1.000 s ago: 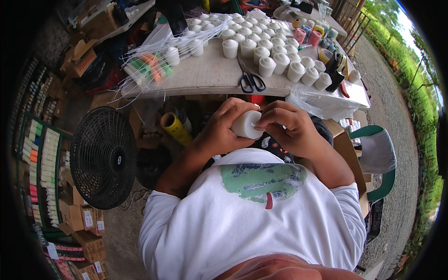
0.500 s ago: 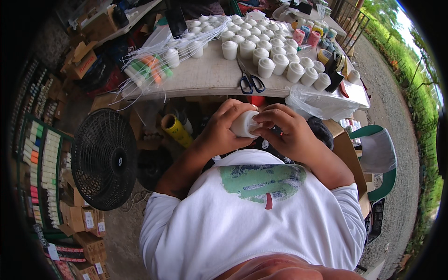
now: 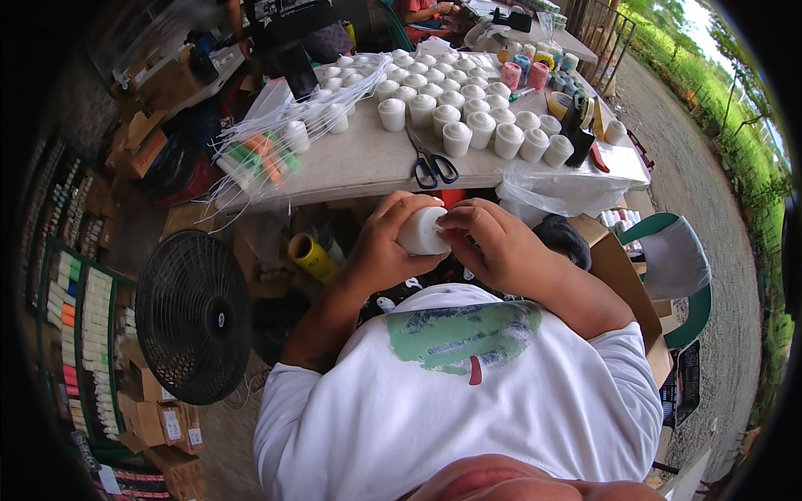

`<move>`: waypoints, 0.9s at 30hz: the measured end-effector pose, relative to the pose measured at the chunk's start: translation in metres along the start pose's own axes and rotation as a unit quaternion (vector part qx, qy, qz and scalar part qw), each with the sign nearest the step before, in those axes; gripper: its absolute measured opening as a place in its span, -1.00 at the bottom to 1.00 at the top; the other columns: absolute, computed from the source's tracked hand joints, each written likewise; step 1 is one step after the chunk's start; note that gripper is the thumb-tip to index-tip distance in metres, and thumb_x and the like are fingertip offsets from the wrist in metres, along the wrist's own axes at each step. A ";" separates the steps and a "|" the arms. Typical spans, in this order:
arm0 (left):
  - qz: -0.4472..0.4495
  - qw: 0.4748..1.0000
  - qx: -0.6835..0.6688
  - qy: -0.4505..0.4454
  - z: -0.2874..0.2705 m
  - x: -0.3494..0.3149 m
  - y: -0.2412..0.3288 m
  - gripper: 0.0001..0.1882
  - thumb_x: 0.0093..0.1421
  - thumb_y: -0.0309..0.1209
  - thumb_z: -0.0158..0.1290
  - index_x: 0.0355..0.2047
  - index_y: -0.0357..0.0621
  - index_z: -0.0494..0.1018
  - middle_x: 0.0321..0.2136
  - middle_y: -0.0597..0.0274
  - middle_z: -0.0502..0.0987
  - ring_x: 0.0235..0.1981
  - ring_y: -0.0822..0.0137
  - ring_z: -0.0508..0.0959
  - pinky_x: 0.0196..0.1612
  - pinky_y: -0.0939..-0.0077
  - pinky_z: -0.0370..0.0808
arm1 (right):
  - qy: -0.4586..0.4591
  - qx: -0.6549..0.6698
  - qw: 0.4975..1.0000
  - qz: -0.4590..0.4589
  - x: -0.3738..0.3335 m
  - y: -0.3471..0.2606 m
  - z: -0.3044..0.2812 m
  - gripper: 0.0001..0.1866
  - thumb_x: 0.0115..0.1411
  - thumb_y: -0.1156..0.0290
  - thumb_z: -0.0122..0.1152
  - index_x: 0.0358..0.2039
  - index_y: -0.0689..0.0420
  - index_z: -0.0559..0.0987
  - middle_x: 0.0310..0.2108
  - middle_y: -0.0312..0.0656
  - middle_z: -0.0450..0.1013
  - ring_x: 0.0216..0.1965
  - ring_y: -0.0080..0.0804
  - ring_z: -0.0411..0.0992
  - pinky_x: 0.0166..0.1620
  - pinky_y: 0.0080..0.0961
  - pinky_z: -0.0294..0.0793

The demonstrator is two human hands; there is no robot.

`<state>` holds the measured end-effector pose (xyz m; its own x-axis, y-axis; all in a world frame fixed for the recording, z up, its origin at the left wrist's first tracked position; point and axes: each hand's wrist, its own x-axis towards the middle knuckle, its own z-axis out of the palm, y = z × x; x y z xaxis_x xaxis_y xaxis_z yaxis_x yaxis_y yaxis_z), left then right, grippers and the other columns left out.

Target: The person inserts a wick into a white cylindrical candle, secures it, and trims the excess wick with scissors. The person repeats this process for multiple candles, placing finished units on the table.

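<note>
In front of my chest I hold a white cup-shaped piece (image 3: 422, 232), tipped on its side with its round end facing right. My left hand (image 3: 386, 238) is wrapped round its body from the left. My right hand (image 3: 484, 238) has its thumb and fingers pinched together at the round end; whatever lies between those fingertips is hidden. On the table just beyond, several white cup-shaped pieces with domed tops (image 3: 457, 139) stand upright in rows. Scissors with dark blue handles (image 3: 435, 169) lie at the table's near edge.
A bundle of thin white strands (image 3: 276, 125) lies at the table's left beside green and orange rolls (image 3: 263, 156). Clear plastic (image 3: 555, 190) hangs over the right edge. A black fan (image 3: 194, 317) stands left, a green chair (image 3: 668, 275) right. Another person (image 3: 426, 15) sits at the back.
My view has shifted, so the table appears lower and a bit left, with a person now visible behind. The right fingers have moved slightly on the white piece's end; the left hand keeps its hold.
</note>
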<state>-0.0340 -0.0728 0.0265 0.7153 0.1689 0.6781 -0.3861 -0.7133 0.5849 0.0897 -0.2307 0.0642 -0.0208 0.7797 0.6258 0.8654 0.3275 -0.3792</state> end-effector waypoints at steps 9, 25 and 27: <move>-0.076 0.996 -0.046 -0.031 0.011 0.000 -0.008 -0.40 -0.19 -0.45 0.37 -0.08 -0.13 0.39 -0.21 0.15 0.48 -0.17 0.18 0.53 -0.12 0.33 0.47 | -0.002 -0.048 0.999 -0.015 -0.014 0.012 -0.001 -0.63 0.02 0.51 0.24 -0.10 0.17 0.48 -0.16 -0.07 0.40 -0.18 -0.14 0.47 -0.17 -0.36 0.54; -0.114 0.991 -0.045 -0.052 0.025 -0.005 -0.011 -0.40 -0.17 -0.45 0.37 -0.09 -0.12 0.39 -0.22 0.15 0.48 -0.19 0.18 0.53 -0.13 0.34 0.47 | 0.072 0.002 0.997 0.006 -0.032 0.034 0.005 -0.79 0.02 0.55 0.27 -0.29 0.14 0.51 -0.29 -0.13 0.45 -0.28 -0.16 0.48 -0.24 -0.36 0.51; -0.110 0.992 -0.049 -0.044 0.023 -0.004 -0.007 -0.41 -0.17 -0.45 0.37 -0.09 -0.11 0.39 -0.21 0.15 0.47 -0.19 0.18 0.53 -0.13 0.33 0.47 | 0.069 -0.005 0.998 0.006 -0.031 0.032 0.005 -0.79 0.01 0.55 0.28 -0.30 0.14 0.51 -0.29 -0.14 0.45 -0.28 -0.17 0.47 -0.25 -0.36 0.51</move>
<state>-0.0206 -0.0842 0.0095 0.8354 0.2495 0.4897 -0.2667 -0.5951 0.7581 0.1155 -0.2422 0.0293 0.0578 0.7023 0.7096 0.8700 0.3132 -0.3808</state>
